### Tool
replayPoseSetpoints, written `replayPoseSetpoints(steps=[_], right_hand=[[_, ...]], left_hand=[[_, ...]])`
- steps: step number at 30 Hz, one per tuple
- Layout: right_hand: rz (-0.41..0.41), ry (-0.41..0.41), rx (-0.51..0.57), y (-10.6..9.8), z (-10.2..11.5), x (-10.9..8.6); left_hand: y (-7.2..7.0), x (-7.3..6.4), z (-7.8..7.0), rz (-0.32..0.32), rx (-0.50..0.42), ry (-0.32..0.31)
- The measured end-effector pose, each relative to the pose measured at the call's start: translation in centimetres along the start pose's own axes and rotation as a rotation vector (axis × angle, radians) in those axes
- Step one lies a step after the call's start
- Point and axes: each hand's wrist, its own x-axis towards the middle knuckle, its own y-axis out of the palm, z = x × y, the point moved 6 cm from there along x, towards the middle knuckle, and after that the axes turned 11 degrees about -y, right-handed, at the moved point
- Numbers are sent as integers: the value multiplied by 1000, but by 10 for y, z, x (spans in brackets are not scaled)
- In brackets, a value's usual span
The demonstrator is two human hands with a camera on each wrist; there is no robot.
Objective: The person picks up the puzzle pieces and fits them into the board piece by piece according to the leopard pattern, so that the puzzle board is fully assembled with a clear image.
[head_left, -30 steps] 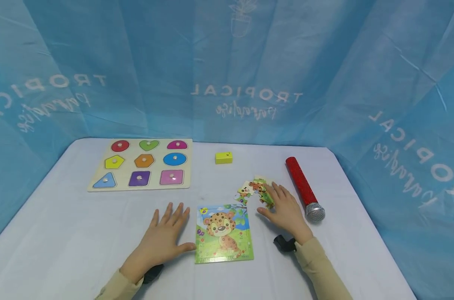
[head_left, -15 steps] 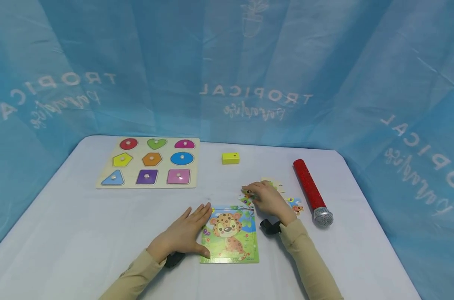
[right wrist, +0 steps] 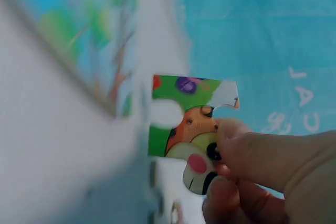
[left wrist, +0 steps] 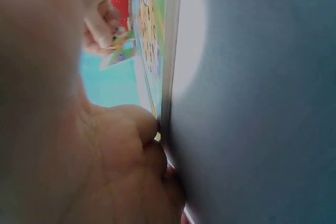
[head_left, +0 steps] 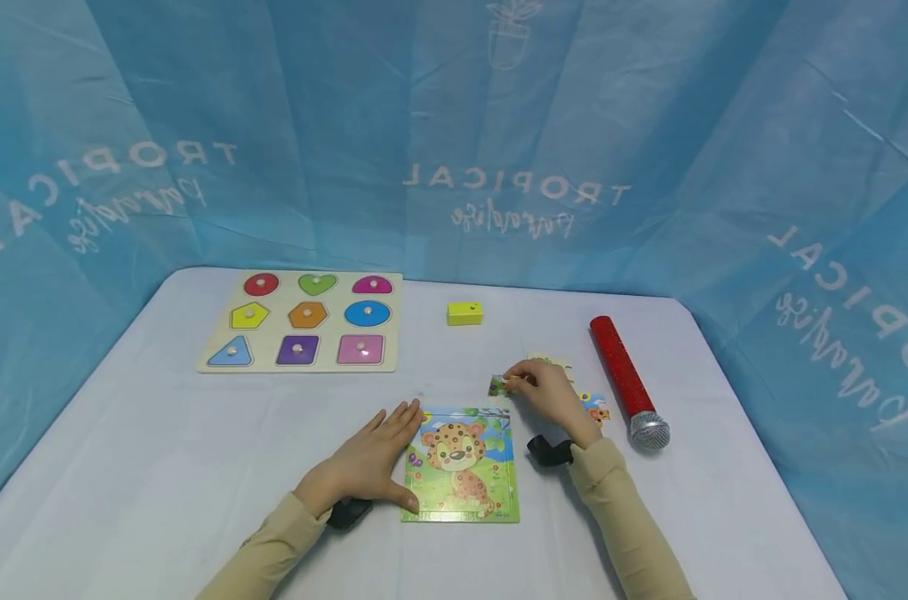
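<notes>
One jigsaw piece [right wrist: 197,129], printed with part of an animal's face, is held up near the far edge of the leopard-cub picture board [head_left: 461,467]. Half a second ago our right hand [head_left: 547,396] was down among the pieces; now it pinches this one, so we have it separated. Our left hand [head_left: 374,462] lies with fingers extended at the board's left edge. Across the worktop [head_left: 153,475] we count one picture board, one shape board [head_left: 328,350] with nine knobbed shapes [head_left: 318,317], one yellow block [head_left: 464,314] and one red microphone [head_left: 624,371]; the partly hidden loose pieces [head_left: 594,408] we cannot total.
</notes>
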Motion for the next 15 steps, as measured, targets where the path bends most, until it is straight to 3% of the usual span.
replayPoseSetpoints(steps=[4, 8, 11, 15], right_hand=[[24, 7, 185, 6, 13, -2], [216, -50, 330, 34, 41, -6], [351, -80, 345, 60, 59, -10], [381, -73, 269, 77, 71, -13]], left_hand=[[-1, -1, -1, 3, -4, -8], [-2, -2, -1, 9, 5, -18], [-3, -2, -1, 10, 8, -15], [-1, -2, 0, 10, 3, -16]])
